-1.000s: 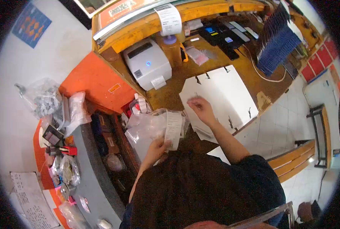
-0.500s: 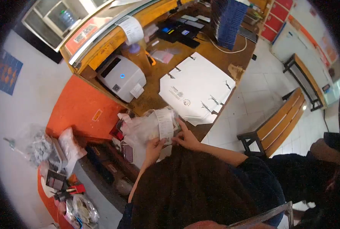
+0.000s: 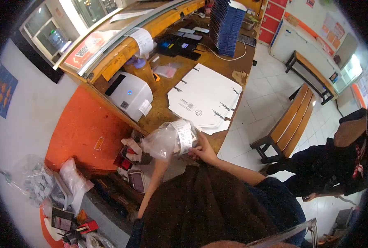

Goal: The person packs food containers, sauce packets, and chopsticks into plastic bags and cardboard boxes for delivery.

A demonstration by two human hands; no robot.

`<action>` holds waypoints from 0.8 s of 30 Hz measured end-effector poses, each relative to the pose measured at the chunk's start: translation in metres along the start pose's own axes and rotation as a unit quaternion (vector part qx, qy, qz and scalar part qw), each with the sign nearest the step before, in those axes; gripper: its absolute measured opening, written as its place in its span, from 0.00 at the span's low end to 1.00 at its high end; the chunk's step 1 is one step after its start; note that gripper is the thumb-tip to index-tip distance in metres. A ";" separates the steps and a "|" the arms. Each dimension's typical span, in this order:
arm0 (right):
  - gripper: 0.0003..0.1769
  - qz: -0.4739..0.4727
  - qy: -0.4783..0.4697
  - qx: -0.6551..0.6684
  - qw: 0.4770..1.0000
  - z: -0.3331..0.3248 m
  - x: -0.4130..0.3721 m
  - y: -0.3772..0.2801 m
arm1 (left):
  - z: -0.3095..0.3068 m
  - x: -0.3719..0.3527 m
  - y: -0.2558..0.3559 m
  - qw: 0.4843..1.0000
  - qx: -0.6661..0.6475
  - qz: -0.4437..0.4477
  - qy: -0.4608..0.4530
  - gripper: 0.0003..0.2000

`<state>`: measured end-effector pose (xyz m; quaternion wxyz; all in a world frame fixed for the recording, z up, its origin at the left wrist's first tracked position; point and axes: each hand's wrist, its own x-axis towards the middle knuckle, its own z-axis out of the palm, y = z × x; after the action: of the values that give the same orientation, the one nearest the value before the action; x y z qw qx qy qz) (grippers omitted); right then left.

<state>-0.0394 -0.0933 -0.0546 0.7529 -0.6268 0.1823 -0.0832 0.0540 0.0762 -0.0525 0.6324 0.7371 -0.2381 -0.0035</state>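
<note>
Your right hand [image 3: 205, 152] is at the near right side of a clear plastic bag [image 3: 158, 141], with its thumb by the lower edge of a printed receipt [image 3: 185, 138] and its index finger reaching up along the bag's side; the fingers pinch the bag there. The receipt lies over the right part of the bag, its printed face up. Your left hand [image 3: 161, 163] is blurred and just below the left part of the bag, which covers its fingers, so you cannot tell whether they are spread or pressed together. The bag is in front of you, by the near edge of the wooden tabletop [image 3: 161, 101], just beside the near left corner of a stack of flat white cardboard boxes [image 3: 204, 97]. Left of the boxes stands a white label printer [image 3: 131, 96] with a blue light and a paper label at its front. Beyond the printer, a long paper strip [image 3: 142, 41] curls over the raised wooden ledge. Farther along the tabletop are a pink plastic packet [image 3: 166, 71], several phones [image 3: 191, 36], a tall blue stack [image 3: 228, 31] and a white cable [image 3: 232, 59]. Below the bag, off the tabletop, sits a small rectangular container [image 3: 137, 181]. To your right are a slatted wooden bench [image 3: 289, 122] and another person [image 3: 324, 165] in dark clothing.
</note>
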 end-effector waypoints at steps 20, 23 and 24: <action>0.35 -0.045 -0.125 -0.214 0.968 0.006 0.043 -0.004 | -0.013 -0.016 -0.021 0.964 0.155 -0.196 -0.094 0.27; 0.34 -0.040 -0.097 -0.334 0.937 0.004 0.054 -0.007 | -0.007 0.006 0.031 0.946 -0.097 -0.308 0.002 0.28; 0.34 -0.057 -0.090 -0.391 0.914 0.001 0.058 -0.007 | -0.006 0.005 0.026 0.945 -0.096 -0.311 0.012 0.28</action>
<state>0.0152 -0.1139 -0.0577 0.4552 -0.8852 0.0955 0.0085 0.0513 0.0774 -0.0257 0.6708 0.7100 0.0124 -0.2141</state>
